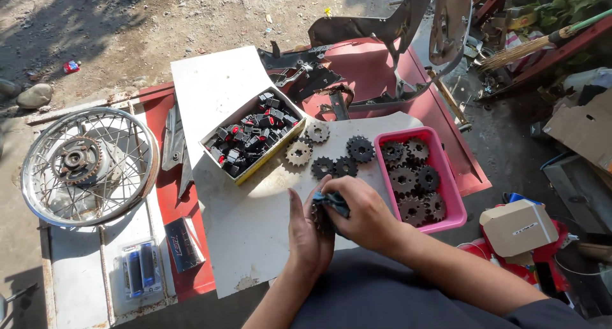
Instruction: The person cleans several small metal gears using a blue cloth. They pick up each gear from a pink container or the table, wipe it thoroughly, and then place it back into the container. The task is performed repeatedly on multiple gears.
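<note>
The left hand stands edge-up over the white tabletop, cupping what looks like a dark sprocket, mostly hidden. The right hand presses a blue-grey cloth against it. Just beyond lie five loose sprockets. To the right, a pink tray holds more sprockets. A yellow-edged box of black and red parts sits behind, with a spoked wheel far left.

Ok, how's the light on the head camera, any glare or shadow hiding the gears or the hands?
Head view: hard sun, sharp focus. The white board glares near its top; the loose gears and pink tray read clearly. The left hand and right hand sit partly shaded around the dark cloth; what they hold is hidden.
</note>
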